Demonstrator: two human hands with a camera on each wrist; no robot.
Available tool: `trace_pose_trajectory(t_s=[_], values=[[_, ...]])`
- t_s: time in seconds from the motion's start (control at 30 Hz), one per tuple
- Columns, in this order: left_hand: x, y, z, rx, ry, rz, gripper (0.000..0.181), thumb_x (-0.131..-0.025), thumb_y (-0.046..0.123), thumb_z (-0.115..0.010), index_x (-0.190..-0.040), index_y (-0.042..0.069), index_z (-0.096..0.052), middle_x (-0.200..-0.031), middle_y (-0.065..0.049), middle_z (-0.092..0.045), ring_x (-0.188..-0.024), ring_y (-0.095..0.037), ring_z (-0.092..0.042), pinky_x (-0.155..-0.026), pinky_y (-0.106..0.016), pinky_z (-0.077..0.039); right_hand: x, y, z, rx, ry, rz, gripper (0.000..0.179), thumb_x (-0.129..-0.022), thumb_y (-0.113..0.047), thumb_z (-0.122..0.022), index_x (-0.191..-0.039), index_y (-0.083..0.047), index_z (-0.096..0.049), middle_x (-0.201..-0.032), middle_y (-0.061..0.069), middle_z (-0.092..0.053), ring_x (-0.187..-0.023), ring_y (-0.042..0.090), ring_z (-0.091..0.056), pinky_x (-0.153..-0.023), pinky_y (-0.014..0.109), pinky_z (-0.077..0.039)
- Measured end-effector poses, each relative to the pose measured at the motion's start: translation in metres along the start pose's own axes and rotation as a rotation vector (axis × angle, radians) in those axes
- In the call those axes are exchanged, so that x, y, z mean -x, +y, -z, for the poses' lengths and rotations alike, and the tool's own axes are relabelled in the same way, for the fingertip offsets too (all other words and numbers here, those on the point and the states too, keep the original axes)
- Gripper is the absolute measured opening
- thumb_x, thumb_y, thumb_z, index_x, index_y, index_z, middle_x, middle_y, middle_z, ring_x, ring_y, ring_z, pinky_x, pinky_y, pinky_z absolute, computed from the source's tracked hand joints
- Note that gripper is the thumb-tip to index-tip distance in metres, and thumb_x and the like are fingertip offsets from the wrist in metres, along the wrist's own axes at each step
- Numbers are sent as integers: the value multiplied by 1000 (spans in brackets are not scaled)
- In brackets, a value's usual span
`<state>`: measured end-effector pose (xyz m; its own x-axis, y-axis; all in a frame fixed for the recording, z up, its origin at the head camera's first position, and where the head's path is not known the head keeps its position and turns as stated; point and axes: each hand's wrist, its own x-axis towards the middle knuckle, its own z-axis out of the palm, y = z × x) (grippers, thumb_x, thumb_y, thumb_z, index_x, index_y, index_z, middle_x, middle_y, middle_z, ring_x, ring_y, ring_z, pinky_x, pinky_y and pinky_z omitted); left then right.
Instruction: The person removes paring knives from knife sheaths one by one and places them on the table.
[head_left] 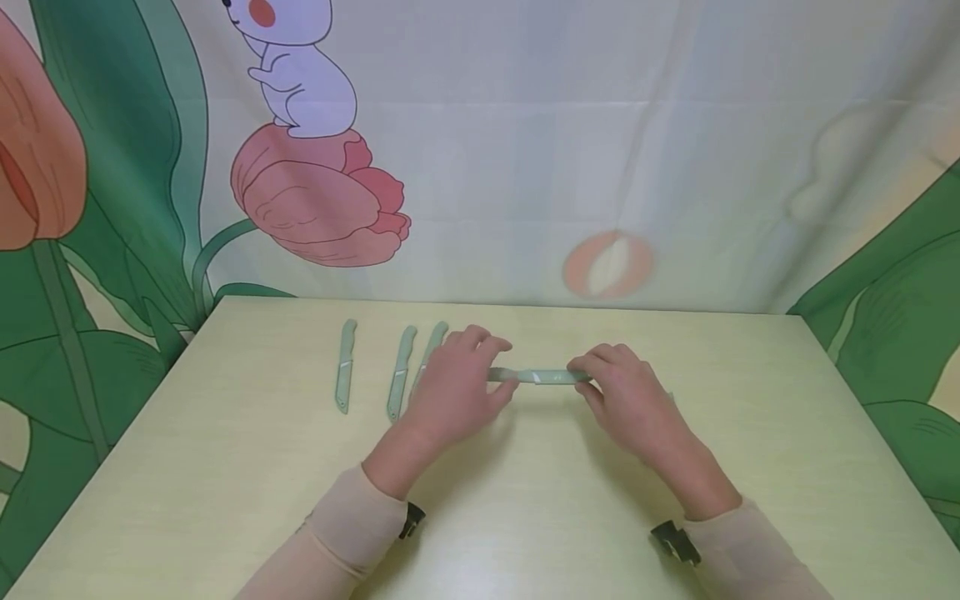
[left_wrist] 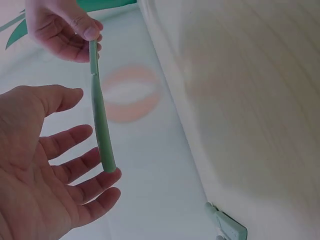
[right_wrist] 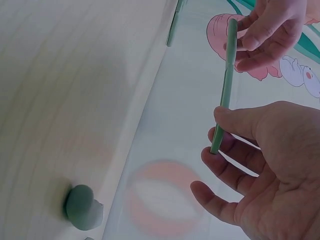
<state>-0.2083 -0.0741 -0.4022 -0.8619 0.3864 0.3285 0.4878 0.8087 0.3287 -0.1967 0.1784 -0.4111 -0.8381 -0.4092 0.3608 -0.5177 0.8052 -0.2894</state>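
Observation:
A slim green knife with its blade in a green sheath (head_left: 553, 377) is held level above the table. My right hand (head_left: 630, 400) pinches the sheath end between thumb and fingers. At the handle end is my left hand (head_left: 459, 383); in the left wrist view its thumb stands apart from the handle (left_wrist: 102, 125) and its spread fingers lie behind it. Whether those fingertips touch the handle, I cannot tell. Left of the hands lie similar green knives: one farthest left (head_left: 345, 367), another (head_left: 401, 373), and a third (head_left: 435, 343) partly hidden by the left hand.
A pale wooden table (head_left: 570, 517) backs onto a printed curtain (head_left: 510, 150). Behind the right hand a small green thing peeks out (head_left: 671, 397); in the right wrist view a rounded green object (right_wrist: 80, 207) with a pale part lies on the table, its kind unclear.

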Motion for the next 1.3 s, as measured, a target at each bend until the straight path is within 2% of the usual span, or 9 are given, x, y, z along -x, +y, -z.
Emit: trace_pose_trajectory(t_s=[0.17,0.37,0.63,0.93,1.1,1.3], values=[[2,8,-1,-130,6,-57,40,-96,28,-80,-131,13,-71,-124,-7,-63,-115,-31,-60,-95,-47,-51,0,0,0,5,5,2,23,-91,-1,-82,-112,-9,-77,-109,4,-72,-97,30,-62,-76,50,-54],[3,13,-6,-233,3,-114,39,-95,28,-81,-130,14,-70,-123,-7,-63,-109,-29,-59,-92,-44,-52,-1,-1,1,16,1,6,23,-91,-1,-82,-113,-9,-77,-109,5,-73,-97,30,-62,-75,49,-55],[4,14,-12,-274,22,-133,33,-95,26,-82,-123,12,-73,-115,-7,-63,-101,-27,-57,-85,-41,-52,-2,-4,0,31,8,17,23,-90,-2,-83,-111,-9,-77,-108,5,-73,-97,31,-63,-73,49,-55],[5,15,-14,-300,49,-146,19,-95,21,-82,-111,13,-76,-99,-3,-58,-89,-23,-52,-72,-34,-47,-2,-6,0,31,12,19,24,-89,-1,-84,-111,-9,-77,-107,4,-73,-95,30,-63,-71,47,-54],[5,15,-13,-325,48,-157,13,-97,20,-80,-107,14,-76,-95,-1,-58,-84,-21,-50,-69,-32,-45,-1,-6,-1,32,11,18,24,-89,-2,-84,-111,-9,-77,-107,4,-73,-95,29,-63,-70,46,-53],[5,15,-14,-350,43,-168,13,-97,21,-80,-106,12,-75,-91,-2,-57,-81,-21,-50,-69,-31,-45,-1,-6,-1,26,4,12,23,-90,-2,-83,-111,-9,-77,-108,3,-73,-96,29,-63,-71,45,-53]])
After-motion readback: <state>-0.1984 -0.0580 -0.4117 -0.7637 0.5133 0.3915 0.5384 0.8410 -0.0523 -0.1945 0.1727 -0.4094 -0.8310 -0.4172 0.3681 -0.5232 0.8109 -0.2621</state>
